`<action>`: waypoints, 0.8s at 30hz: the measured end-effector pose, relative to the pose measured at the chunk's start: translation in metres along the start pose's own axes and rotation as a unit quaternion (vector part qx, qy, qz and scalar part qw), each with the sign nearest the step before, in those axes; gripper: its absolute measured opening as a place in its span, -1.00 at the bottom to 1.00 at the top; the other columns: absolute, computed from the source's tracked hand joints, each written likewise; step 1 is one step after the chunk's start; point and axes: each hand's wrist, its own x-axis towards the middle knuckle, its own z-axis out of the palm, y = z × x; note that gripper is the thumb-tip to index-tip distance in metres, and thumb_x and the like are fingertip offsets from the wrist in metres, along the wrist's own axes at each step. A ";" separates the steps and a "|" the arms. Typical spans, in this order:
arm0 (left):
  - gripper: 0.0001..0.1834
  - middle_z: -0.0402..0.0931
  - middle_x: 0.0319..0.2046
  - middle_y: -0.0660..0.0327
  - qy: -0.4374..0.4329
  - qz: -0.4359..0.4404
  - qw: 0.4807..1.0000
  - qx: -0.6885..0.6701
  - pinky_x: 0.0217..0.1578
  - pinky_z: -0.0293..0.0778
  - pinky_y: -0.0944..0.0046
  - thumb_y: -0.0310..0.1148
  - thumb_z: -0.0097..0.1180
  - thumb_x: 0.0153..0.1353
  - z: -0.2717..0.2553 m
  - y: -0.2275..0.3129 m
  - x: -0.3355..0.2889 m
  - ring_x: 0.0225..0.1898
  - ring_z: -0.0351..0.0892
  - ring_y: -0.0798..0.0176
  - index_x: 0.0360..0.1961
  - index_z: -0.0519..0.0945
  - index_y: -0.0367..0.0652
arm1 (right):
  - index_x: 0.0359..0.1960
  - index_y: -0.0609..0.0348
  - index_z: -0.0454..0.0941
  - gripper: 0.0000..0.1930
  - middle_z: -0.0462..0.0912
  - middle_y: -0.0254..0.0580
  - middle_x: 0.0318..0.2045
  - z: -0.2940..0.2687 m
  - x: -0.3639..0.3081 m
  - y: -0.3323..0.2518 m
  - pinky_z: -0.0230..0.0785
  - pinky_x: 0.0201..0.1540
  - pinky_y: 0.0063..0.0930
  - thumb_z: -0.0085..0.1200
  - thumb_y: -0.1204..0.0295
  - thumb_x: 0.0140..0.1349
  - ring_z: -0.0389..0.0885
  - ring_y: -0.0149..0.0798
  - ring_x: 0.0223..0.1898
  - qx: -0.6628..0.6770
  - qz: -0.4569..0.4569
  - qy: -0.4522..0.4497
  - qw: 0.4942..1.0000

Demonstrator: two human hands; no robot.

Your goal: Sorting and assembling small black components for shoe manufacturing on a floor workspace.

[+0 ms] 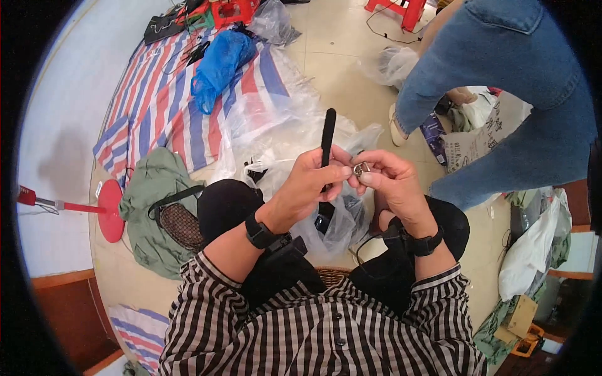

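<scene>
Above our lap, our left hand (310, 182) pinches an upright black strap (327, 139), which looks light and bendy, best held near its lower end. Our right hand (385, 182) grips a small metal buckle (361, 168) beside it, fingertips closed.

I am seeing a black strap (327, 139) standing nearly upright, its rounded tip pointing away from me and its lower part running down behind the fingers. A small silvery metal buckle (361, 168) is sitting just right of it.
</scene>
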 end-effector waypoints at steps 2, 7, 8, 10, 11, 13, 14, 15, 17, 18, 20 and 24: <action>-0.84 0.51 -0.50 0.15 0.001 0.004 1.000 0.001 -0.72 0.07 0.56 -0.46 0.01 0.10 0.001 -0.001 -0.002 -0.70 0.27 0.53 -0.28 0.42 -0.28 | -0.15 0.26 0.49 -0.76 0.57 -0.25 -0.41 0.000 -0.002 0.003 0.38 -0.32 -0.65 0.05 0.57 0.11 0.51 -0.47 -0.41 0.003 -0.001 -0.002 1.000; -0.84 0.51 -0.51 0.14 -0.008 0.005 1.000 -0.002 -0.73 0.07 0.55 -0.47 -0.02 0.07 -0.003 0.000 -0.006 -0.70 0.26 0.53 -0.30 0.43 -0.28 | -0.14 0.27 0.48 -0.76 0.57 -0.25 -0.41 0.005 -0.005 0.002 0.37 -0.30 -0.63 0.04 0.57 0.12 0.50 -0.47 -0.40 -0.004 -0.008 -0.003 1.000; -0.85 0.51 -0.51 0.15 -0.012 0.002 1.000 -0.003 -0.70 0.12 0.55 -0.46 0.00 0.08 -0.004 0.000 -0.006 -0.68 0.29 0.50 -0.31 0.44 -0.27 | -0.14 0.27 0.48 -0.76 0.57 -0.25 -0.41 0.005 -0.006 0.001 0.37 -0.30 -0.63 0.04 0.57 0.12 0.50 -0.47 -0.40 -0.003 -0.005 -0.002 1.000; -0.86 0.51 -0.50 0.15 -0.015 -0.004 1.000 -0.006 -0.67 0.17 0.54 -0.45 0.01 0.09 -0.005 -0.001 -0.006 -0.66 0.31 0.48 -0.32 0.45 -0.25 | -0.12 0.28 0.47 -0.75 0.57 -0.26 -0.41 0.006 -0.005 0.000 0.36 -0.30 -0.64 0.03 0.59 0.12 0.49 -0.49 -0.39 -0.038 -0.039 -0.005 0.999; -0.87 0.51 -0.50 0.14 -0.020 -0.011 1.000 -0.004 -0.67 0.16 0.54 -0.45 0.00 0.09 -0.006 0.000 -0.005 -0.65 0.31 0.48 -0.33 0.45 -0.25 | -0.12 0.28 0.47 -0.75 0.57 -0.26 -0.41 0.006 -0.006 0.000 0.36 -0.30 -0.64 0.03 0.59 0.12 0.49 -0.49 -0.39 -0.036 -0.037 -0.004 0.999; -0.88 0.51 -0.50 0.13 -0.023 -0.019 1.000 -0.003 -0.67 0.16 0.54 -0.44 0.00 0.09 -0.005 0.000 -0.005 -0.65 0.31 0.48 -0.35 0.45 -0.25 | -0.11 0.29 0.47 -0.74 0.57 -0.27 -0.40 0.005 -0.007 0.001 0.36 -0.30 -0.66 0.02 0.61 0.12 0.49 -0.51 -0.40 -0.051 -0.034 0.014 0.998; -0.89 0.51 -0.51 0.13 -0.019 -0.021 1.000 -0.004 -0.67 0.16 0.54 -0.44 0.00 0.09 -0.004 0.000 -0.005 -0.66 0.31 0.48 -0.36 0.45 -0.25 | -0.11 0.29 0.47 -0.74 0.57 -0.27 -0.40 0.006 -0.007 0.001 0.36 -0.30 -0.66 0.02 0.61 0.12 0.49 -0.51 -0.40 -0.049 -0.031 0.013 0.998; -0.89 0.51 -0.52 0.13 -0.014 -0.022 1.000 -0.005 -0.67 0.15 0.54 -0.43 0.00 0.10 -0.003 0.001 -0.006 -0.66 0.30 0.49 -0.37 0.46 -0.25 | -0.12 0.28 0.47 -0.74 0.56 -0.30 -0.41 0.009 -0.007 -0.001 0.36 -0.31 -0.67 0.02 0.61 0.12 0.48 -0.52 -0.41 -0.059 -0.038 0.021 0.997; -0.88 0.51 -0.53 0.14 -0.015 -0.026 1.000 0.000 -0.67 0.15 0.54 -0.42 0.01 0.10 -0.002 0.003 -0.004 -0.67 0.30 0.49 -0.37 0.46 -0.25 | -0.13 0.28 0.48 -0.75 0.55 -0.33 -0.42 0.008 -0.008 0.000 0.36 -0.32 -0.68 0.02 0.62 0.11 0.48 -0.53 -0.42 -0.069 -0.044 0.033 0.996; -0.88 0.50 -0.55 0.15 -0.016 -0.029 0.999 0.005 -0.67 0.15 0.54 -0.41 0.01 0.11 -0.001 0.003 -0.004 -0.68 0.29 0.49 -0.37 0.46 -0.24 | -0.13 0.27 0.49 -0.75 0.53 -0.35 -0.44 0.006 -0.009 0.001 0.36 -0.34 -0.68 0.03 0.61 0.11 0.47 -0.54 -0.42 -0.091 -0.054 0.035 0.994; -0.87 0.50 -0.56 0.16 -0.005 -0.030 0.999 0.022 -0.68 0.15 0.55 -0.39 0.02 0.12 -0.002 0.002 -0.004 -0.69 0.29 0.50 -0.38 0.46 -0.24 | -0.14 0.27 0.50 -0.76 0.50 -0.38 -0.46 0.007 -0.009 0.003 0.36 -0.36 -0.69 0.03 0.61 0.11 0.46 -0.55 -0.43 -0.110 -0.059 0.034 0.992; -0.87 0.50 -0.57 0.17 -0.005 -0.023 0.999 0.041 -0.70 0.13 0.56 -0.38 0.02 0.13 0.000 0.005 -0.004 -0.70 0.29 0.51 -0.39 0.47 -0.24 | -0.15 0.25 0.51 -0.75 0.46 -0.40 -0.49 0.015 -0.010 -0.009 0.38 -0.37 -0.69 0.04 0.61 0.09 0.45 -0.57 -0.44 -0.208 -0.084 0.055 0.973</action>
